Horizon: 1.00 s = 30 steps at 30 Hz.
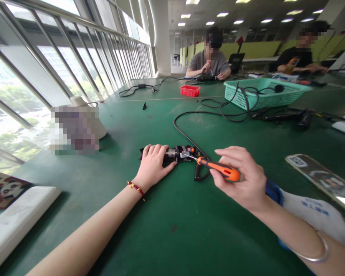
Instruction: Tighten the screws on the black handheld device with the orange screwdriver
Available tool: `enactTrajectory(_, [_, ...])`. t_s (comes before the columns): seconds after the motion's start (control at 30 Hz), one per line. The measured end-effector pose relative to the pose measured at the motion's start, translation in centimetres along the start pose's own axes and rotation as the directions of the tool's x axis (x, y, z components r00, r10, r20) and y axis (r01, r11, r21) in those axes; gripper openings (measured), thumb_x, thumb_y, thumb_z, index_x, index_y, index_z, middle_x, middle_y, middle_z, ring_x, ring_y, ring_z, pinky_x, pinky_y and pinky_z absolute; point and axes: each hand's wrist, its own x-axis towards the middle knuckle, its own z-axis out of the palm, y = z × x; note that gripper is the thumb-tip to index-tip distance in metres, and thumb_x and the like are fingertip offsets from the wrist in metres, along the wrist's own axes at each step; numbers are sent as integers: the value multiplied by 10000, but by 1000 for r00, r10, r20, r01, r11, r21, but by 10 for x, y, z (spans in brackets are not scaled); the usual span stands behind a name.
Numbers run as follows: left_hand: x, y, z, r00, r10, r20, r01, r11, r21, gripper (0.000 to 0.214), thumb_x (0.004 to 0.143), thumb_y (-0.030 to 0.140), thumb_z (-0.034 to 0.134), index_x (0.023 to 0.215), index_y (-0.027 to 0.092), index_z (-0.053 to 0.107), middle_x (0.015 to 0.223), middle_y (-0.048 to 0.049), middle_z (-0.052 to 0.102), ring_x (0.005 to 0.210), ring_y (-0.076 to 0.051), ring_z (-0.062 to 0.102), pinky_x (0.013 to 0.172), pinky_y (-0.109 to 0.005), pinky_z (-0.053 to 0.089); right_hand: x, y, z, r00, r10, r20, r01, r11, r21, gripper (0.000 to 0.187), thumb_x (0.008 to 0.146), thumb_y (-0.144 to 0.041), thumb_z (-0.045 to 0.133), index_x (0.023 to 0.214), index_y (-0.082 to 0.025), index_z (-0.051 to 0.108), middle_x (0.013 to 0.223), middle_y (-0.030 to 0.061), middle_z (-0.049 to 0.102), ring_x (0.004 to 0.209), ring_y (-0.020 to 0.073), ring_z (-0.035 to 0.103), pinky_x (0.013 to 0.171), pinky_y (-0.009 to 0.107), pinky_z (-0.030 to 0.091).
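Note:
My left hand [154,164] lies over a black corded device [172,154], its fingers curled round the barrel and holding it down on the green table [172,214]. At the device's right end the housing is open, and small inner parts show, one of them orange-red. Between the fingers and thumb of my right hand [247,182] is an orange and black screwdriver [222,169]. Its thin metal shaft points left, with the tip at the exposed parts; whether it touches a screw is too small to tell. A black cord [186,134] runs from the device's right end.
Further back are a red bin [190,91] and a green basket [264,96] with cables. A phone [322,178] and a white cloth item [313,211] lie right; a white block [19,222] lies left. Two people sit across the table, beside a railing [103,34].

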Motion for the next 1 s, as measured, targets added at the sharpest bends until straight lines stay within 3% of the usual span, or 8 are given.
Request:
enactTrajectory(0.1, [1, 1, -1, 1000, -3, 17, 2, 1000, 17, 449, 817, 477, 485, 1144, 170, 498, 1057, -92, 562, 1034, -261, 484, 1023, -439, 278, 1, -1, -1, 998, 33, 47, -32, 999, -27, 401, 704, -128, 650, 1076, -234, 544, 871, 34, 629, 692, 153, 610, 607, 303, 522])
enactTrajectory(0.3, [0, 0, 0, 1000, -1, 16, 1, 999, 33, 452, 822, 483, 475, 1147, 170, 495, 1059, -90, 560, 1032, -261, 482, 1024, -432, 273, 1, 0, 0, 999, 16, -40, -17, 1000, -10, 538, 678, -129, 650, 1181, -232, 487, 967, 67, 613, 819, 197, 601, 706, 365, 523])
enactTrajectory(0.47, [-1, 0, 0, 1000, -2, 15, 1, 1000, 29, 455, 819, 483, 483, 1143, 164, 499, 1058, -95, 562, 1029, -263, 482, 1020, -440, 278, 3, -4, -3, 997, 28, 77, -27, 999, -22, 357, 719, -124, 627, 1047, -239, 547, 833, 12, 638, 591, 125, 596, 648, 321, 518])
enactTrajectory(0.63, [0, -1, 2, 1000, 3, 7, -3, 999, 32, 458, 820, 487, 483, 1150, 169, 495, 1058, -92, 559, 1031, -260, 478, 1021, -436, 278, 1, 0, -2, 999, 36, -32, -36, 999, -11, 513, 681, -130, 639, 1166, -224, 499, 956, 66, 613, 826, 203, 599, 742, 384, 510])
enactTrajectory(0.83, [0, -1, 2, 1000, 5, 5, -5, 999, 42, 457, 823, 488, 477, 1149, 169, 493, 1064, -88, 560, 1025, -256, 479, 1017, -430, 278, 3, -3, -3, 995, 53, 87, -48, 997, -56, 337, 718, -129, 618, 1031, -236, 549, 847, 26, 618, 703, 148, 584, 660, 312, 518])
enactTrajectory(1.0, [0, 0, 1, 1000, 1, 16, -2, 999, 36, 462, 824, 488, 477, 1152, 163, 495, 1054, -89, 564, 1025, -255, 482, 1017, -423, 273, 1, -1, -3, 1000, 30, 1, -30, 1000, -4, 520, 687, -118, 640, 1170, -228, 482, 973, 63, 600, 805, 183, 587, 712, 359, 517])
